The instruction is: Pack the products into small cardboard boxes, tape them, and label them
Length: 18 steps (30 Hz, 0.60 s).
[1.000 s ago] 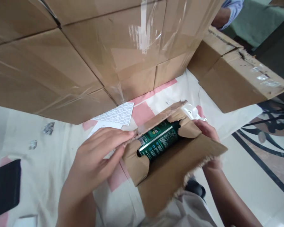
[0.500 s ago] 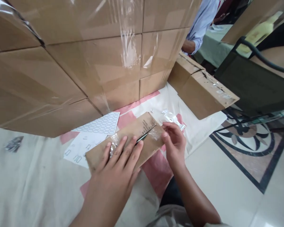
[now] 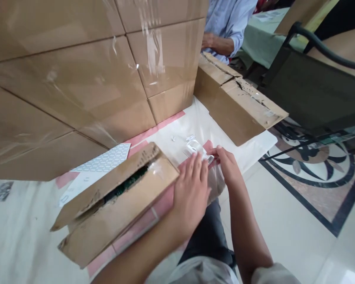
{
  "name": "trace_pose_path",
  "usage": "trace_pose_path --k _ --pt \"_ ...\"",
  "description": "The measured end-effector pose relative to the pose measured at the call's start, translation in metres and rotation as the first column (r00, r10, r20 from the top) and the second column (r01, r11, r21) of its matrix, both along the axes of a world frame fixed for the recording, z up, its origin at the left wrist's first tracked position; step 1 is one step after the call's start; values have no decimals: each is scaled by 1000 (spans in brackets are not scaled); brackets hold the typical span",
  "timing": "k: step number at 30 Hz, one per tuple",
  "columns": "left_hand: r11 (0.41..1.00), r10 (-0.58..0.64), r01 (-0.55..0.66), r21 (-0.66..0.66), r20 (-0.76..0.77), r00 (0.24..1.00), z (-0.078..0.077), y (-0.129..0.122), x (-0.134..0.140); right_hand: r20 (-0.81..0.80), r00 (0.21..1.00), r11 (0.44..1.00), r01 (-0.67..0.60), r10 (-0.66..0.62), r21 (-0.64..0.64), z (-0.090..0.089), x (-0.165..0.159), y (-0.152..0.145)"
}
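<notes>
A long cardboard box (image 3: 130, 213) lies beside my left hand. Its top flaps are parted, with dark green contents (image 3: 130, 184) showing in the slit. My left hand (image 3: 192, 193) is open, its fingers stretched out off the box's right end and reaching a whitish, partly clear plastic item (image 3: 195, 148). My right hand (image 3: 228, 167) has its fingertips closed at the right edge of that item. What exactly the item is, I cannot make out.
Stacked taped cartons (image 3: 91, 75) rise at the back left. Another cardboard box (image 3: 236, 106) stands back right, near a dark chair (image 3: 316, 83) and a person in a blue shirt (image 3: 227, 19). A printed label sheet (image 3: 109, 159) lies on the cloth (image 3: 20, 221).
My left hand has left the box top and moved right toward the plastic item. The box now sits further left with its slit wider. My right hand has let go of the box end.
</notes>
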<state>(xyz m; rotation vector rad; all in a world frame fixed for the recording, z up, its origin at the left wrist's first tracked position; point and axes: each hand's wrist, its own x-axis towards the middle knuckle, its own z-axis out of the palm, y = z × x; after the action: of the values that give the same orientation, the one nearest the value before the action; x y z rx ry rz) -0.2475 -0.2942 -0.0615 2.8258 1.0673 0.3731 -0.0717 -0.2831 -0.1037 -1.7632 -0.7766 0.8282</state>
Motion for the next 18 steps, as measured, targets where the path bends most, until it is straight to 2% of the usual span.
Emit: trace_pose_path --k 2,4,6,8,11,18 --pt "997 69 -69 -26 21 997 -25 25 19 21 1000 1000 -13 13 13 1 -1 0" --pt "995 98 -96 -16 135 986 -49 44 26 19 999 999 -37 37 10 4 -2 1" --pt "993 110 -115 1 280 954 -68 53 28 3 997 997 -74 74 -8 6 -1 5" --pt "992 118 -128 0 381 917 -80 55 29 -1 994 994 -105 105 -21 7 -2 9" --pt "988 149 -149 -35 421 894 -86 54 30 31 993 993 -118 118 -21 9 -5 15" --pt "979 202 -185 -81 400 894 -83 57 29 106 994 997 -38 32 60 28 -19 -4"
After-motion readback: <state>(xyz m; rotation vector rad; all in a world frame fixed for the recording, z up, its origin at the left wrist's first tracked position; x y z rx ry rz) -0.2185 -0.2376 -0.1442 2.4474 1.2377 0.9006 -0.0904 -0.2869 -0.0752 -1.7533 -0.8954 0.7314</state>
